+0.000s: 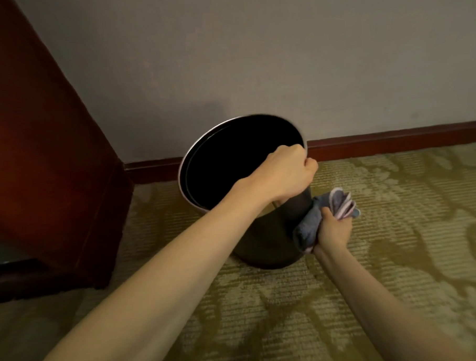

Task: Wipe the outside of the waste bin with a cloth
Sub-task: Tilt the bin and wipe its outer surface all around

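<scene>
Your left hand (285, 175) is closed over the right side of the waste bin's (263, 233) rim, fingers hooked inside, tipping the bin toward you so the open mouth faces the camera. The bin sits on the patterned carpet (398, 255) near the wall, just right of a dark wooden cabinet (39, 161), only part of its base down.

Your right hand (333, 230) is clenched around a bunched grey-blue cloth (309, 226), pressing it against the lower right outside wall.

Risks, as I judge them:
- The bin is balanced on an edge. Sideways wipe pressure could make it pivot or slide on the carpet; the rim grip is your only brace.
- The cloth is wadded, so contact is a small patch. You'll likely leave streaks or miss bands.
- The far side and left wall face away from you. Rotate the bin, or they stay unwiped.
- The left forearm crosses over the near wall and blocks your view there.
</scene>
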A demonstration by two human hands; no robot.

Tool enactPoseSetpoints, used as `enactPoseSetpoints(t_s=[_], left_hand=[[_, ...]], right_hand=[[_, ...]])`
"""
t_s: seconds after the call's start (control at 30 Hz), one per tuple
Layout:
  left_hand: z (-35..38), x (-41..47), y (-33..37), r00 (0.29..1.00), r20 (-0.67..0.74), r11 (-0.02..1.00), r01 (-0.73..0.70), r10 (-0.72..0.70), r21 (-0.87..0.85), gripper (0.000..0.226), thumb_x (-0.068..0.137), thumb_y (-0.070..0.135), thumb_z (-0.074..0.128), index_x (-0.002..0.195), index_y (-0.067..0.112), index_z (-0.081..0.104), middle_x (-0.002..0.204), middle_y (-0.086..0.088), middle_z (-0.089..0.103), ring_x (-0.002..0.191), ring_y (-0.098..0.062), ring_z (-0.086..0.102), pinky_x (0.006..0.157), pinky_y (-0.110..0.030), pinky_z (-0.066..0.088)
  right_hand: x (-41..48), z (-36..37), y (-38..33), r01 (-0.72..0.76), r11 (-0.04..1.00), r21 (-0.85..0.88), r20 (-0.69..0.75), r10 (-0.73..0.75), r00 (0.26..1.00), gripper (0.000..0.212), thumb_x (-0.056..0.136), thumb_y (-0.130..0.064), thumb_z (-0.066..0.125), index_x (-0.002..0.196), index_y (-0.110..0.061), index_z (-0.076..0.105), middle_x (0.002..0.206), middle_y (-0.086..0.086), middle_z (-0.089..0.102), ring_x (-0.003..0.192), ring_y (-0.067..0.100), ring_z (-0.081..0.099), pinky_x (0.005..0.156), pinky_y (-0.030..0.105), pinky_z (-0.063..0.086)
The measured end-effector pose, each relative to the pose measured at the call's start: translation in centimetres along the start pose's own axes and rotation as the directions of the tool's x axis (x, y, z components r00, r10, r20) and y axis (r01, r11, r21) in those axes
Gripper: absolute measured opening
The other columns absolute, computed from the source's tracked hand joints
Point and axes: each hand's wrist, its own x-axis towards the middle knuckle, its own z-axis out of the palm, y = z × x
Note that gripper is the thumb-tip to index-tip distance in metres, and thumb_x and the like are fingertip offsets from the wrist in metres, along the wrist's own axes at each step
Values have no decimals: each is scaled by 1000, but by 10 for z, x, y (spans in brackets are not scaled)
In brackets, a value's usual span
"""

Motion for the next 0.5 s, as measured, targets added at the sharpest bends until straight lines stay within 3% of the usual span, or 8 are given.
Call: enactPoseSetpoints(t_s=[0.07,0.23,0.37,0.43,0.5], left_hand=[[2,3,-1,1000,17,1000,-12,11,15,45,92,21,43,49,12,33,54,-6,45,50,-23,47,46,-32,32],[1,6,-16,997,64,995,-44,38,89,47,91,22,45,47,14,33,50,-1,38,43,-16,39,41,-28,22],[-11,8,-47,989,145,976,-61,31,210,45,92,23,45,48,13,36,50,-2,38,46,-16,41,45,-31,22],[-22,10,-65,991,135,973,-46,16,228,45,91,24,47,48,12,36,49,-2,38,46,-16,41,48,-31,23],[-30,14,-79,994,113,972,-29,3,231,45,90,26,47,48,12,37,49,-2,39,45,-17,42,47,-31,25]], right_hand=[[0,0,4,-5,1000,-11,16,5,1000,44,86,-15,57,129,-7,48,120,15,61,105,30,60,89,39,49],[-4,10,14,-41,996,-84,75,47,996,34,86,-14,56,119,-6,54,112,19,63,100,33,61,91,44,49],[-22,30,34,-134,988,-71,219,146,965,30,89,-5,52,119,-2,53,113,22,61,93,28,60,81,35,47],[-28,41,38,-182,982,-53,293,189,937,32,90,-4,51,122,-3,51,113,19,61,93,27,60,78,35,48],[-28,51,37,-227,974,-25,361,221,906,33,92,-5,50,125,-6,49,111,15,60,85,22,61,66,30,49]])
